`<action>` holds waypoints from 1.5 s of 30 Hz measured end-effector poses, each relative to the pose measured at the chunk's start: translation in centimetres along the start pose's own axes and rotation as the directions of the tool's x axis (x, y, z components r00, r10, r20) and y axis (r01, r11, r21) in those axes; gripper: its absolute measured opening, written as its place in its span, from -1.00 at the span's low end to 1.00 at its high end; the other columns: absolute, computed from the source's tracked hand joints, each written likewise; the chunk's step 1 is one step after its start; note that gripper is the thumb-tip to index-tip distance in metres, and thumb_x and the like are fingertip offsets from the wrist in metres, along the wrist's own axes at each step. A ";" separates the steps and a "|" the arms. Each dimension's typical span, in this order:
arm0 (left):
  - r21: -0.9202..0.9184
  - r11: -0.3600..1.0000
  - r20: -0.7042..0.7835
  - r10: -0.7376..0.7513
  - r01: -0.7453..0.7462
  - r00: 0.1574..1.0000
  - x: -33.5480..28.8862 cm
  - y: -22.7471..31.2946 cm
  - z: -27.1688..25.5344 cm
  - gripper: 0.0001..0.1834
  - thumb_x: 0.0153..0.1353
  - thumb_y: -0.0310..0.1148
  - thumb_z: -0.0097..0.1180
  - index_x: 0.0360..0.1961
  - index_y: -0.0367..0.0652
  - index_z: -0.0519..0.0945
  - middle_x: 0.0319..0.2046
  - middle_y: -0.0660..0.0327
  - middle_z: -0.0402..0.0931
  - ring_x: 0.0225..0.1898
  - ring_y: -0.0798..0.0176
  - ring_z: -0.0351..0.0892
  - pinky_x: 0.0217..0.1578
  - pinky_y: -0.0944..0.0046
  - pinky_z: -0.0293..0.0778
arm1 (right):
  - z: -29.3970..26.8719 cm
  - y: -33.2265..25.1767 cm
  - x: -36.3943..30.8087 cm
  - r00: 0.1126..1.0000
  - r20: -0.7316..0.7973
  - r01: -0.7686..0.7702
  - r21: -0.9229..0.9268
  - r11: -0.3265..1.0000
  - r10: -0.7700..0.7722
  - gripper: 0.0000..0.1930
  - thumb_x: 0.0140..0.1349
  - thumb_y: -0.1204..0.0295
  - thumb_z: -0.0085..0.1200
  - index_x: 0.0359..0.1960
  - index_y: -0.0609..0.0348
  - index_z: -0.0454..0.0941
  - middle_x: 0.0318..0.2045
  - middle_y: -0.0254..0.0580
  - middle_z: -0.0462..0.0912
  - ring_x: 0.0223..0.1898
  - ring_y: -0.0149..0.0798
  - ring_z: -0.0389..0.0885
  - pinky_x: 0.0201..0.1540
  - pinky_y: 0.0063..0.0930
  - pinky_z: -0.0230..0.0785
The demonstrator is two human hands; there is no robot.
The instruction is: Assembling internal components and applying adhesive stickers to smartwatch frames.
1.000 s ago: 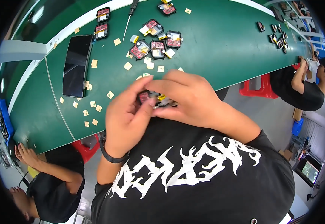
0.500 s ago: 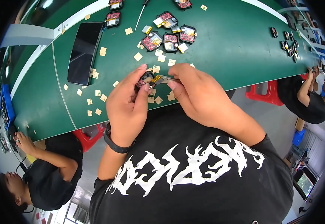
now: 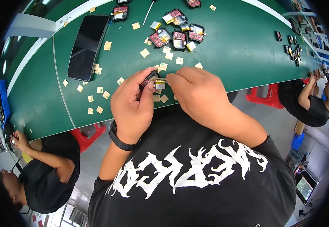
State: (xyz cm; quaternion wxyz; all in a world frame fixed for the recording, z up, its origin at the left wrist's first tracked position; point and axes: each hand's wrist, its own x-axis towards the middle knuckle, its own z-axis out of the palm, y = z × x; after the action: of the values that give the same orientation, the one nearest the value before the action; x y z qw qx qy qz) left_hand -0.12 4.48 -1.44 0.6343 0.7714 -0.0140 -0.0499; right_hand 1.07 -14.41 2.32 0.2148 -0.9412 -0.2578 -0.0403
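My left hand [image 3: 132, 102] grips a small black watch-like casing [image 3: 146, 81] with a red circuit board, its edge between thumb and fingers. From the casing hangs a small silver battery [image 3: 160, 86] with yellow tape at its top. My right hand [image 3: 199, 89] is closed in a pinch on a thin metal tool that looks like tweezers [image 3: 163, 80]. Its tip lies across the taped end of the battery, close to my left thumb. The right fingertips are partly hidden behind the hand.
Small beige square pads [image 3: 144, 53] are scattered over the green table [image 3: 232, 49]. Several open casings [image 3: 179, 39] with batteries lie beyond my hands. A black phone [image 3: 87, 47] is at left, a screwdriver [image 3: 147, 15] at the far side. Co-workers sit on both sides.
The battery has swung from sticking out sideways to hanging down beside the casing. My right hand has turned knuckles-up, and the tweezers' tip has moved left to the battery's taped end.
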 end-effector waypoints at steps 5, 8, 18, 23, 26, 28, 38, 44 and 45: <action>0.038 0.995 0.049 -0.092 0.090 0.995 0.3 0.0 -0.7 -0.65 0.37 -0.65 0.07 0.17 -0.42 0.53 -0.12 0.15 0.60 -0.21 0.45 0.61 -0.14 0.44 0.57 | 1.1 -0.3 -0.2 0.999 -0.027 -0.026 0.046 0.999 0.027 -0.86 -0.03 0.56 0.17 -0.38 0.20 0.52 -0.46 -0.19 0.47 -0.40 -0.08 0.58 -0.38 -0.21 0.49; -0.033 0.993 0.069 -0.111 0.114 0.991 0.6 0.3 -1.0 -0.64 0.37 -0.65 0.08 0.19 -0.43 0.52 -0.14 0.17 0.60 -0.19 0.44 0.60 -0.12 0.45 0.56 | 1.6 -0.1 -0.1 0.996 -0.067 -0.041 0.143 0.989 0.051 -0.86 0.04 0.57 0.18 -0.33 0.23 0.55 -0.46 -0.15 0.50 -0.41 -0.03 0.58 -0.37 -0.17 0.48; -0.396 0.901 0.102 -0.147 0.175 0.984 0.9 0.4 -1.1 -0.62 0.37 -0.63 0.09 0.20 -0.43 0.47 -0.06 0.11 0.59 -0.09 0.38 0.61 -0.07 0.38 0.60 | 0.8 0.4 0.2 0.913 0.122 -0.383 0.587 0.713 0.390 -0.85 0.22 0.50 0.26 -0.17 0.20 0.66 -0.36 -0.14 0.63 -0.46 -0.12 0.57 -0.37 -0.30 0.47; -0.394 0.902 0.078 -0.160 0.178 0.984 0.9 0.8 -0.9 -0.64 0.37 -0.66 0.04 0.18 -0.42 0.46 -0.03 0.11 0.57 -0.07 0.37 0.60 -0.07 0.38 0.61 | 0.4 0.0 0.6 0.928 0.151 -0.355 0.631 0.689 0.340 -0.80 0.17 0.53 0.29 -0.15 0.15 0.68 -0.34 -0.21 0.62 -0.48 -0.19 0.54 -0.40 -0.35 0.45; -0.359 0.918 0.087 -0.148 0.170 0.985 0.8 0.5 -1.0 -0.64 0.36 -0.69 0.02 0.17 -0.43 0.46 -0.03 0.10 0.56 -0.06 0.37 0.61 -0.07 0.39 0.60 | 2.0 0.8 0.7 0.991 0.006 -0.123 0.467 0.876 0.136 -0.73 0.10 0.53 0.35 -0.13 0.10 0.68 -0.34 -0.24 0.62 -0.46 -0.20 0.56 -0.41 -0.37 0.45; -0.320 0.933 0.103 -0.139 0.166 0.985 0.8 0.4 -0.9 -0.64 0.36 -0.71 0.01 0.17 -0.43 0.46 -0.03 0.09 0.57 -0.07 0.37 0.62 -0.07 0.39 0.60 | 2.6 1.0 0.6 0.997 -0.068 -0.004 0.368 0.930 0.031 -0.70 0.06 0.53 0.37 -0.12 0.07 0.69 -0.34 -0.26 0.61 -0.45 -0.20 0.57 -0.41 -0.36 0.45; -0.375 0.920 0.044 -0.105 0.114 0.993 0.8 -0.1 -0.7 -0.70 0.35 -0.70 0.05 0.10 -0.42 0.47 -0.05 0.08 0.56 -0.10 0.35 0.62 -0.05 0.35 0.60 | 2.0 0.5 1.1 0.993 -0.043 -0.079 0.482 0.872 0.114 -0.75 0.11 0.53 0.34 -0.14 0.16 0.70 -0.38 -0.23 0.65 -0.42 -0.20 0.64 -0.41 -0.37 0.47; -0.408 0.907 0.022 -0.109 0.108 0.994 0.8 0.1 -0.6 -0.72 0.35 -0.73 0.02 0.06 -0.40 0.45 -0.08 0.09 0.55 -0.05 0.31 0.61 -0.02 0.33 0.61 | 1.2 -0.2 1.3 0.912 0.204 -0.395 0.674 0.625 0.356 -0.85 0.24 0.51 0.30 -0.18 0.26 0.68 -0.51 -0.22 0.70 -0.52 -0.44 0.63 -0.45 -0.52 0.44; -0.408 0.908 0.015 -0.095 0.093 0.995 0.8 0.1 -0.6 -0.73 0.35 -0.73 0.01 0.06 -0.40 0.44 -0.08 0.10 0.55 -0.04 0.32 0.61 -0.01 0.32 0.61 | 1.1 -0.2 1.4 0.880 0.268 -0.466 0.653 0.597 0.392 -0.86 0.26 0.50 0.28 -0.19 0.29 0.68 -0.52 -0.22 0.71 -0.53 -0.49 0.62 -0.45 -0.55 0.44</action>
State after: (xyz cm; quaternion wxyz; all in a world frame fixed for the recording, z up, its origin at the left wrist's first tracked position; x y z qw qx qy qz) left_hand 0.73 5.00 -1.32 0.7782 0.6218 0.0353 -0.0802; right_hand 2.10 -13.15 1.67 0.5455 -0.8224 -0.0295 0.1588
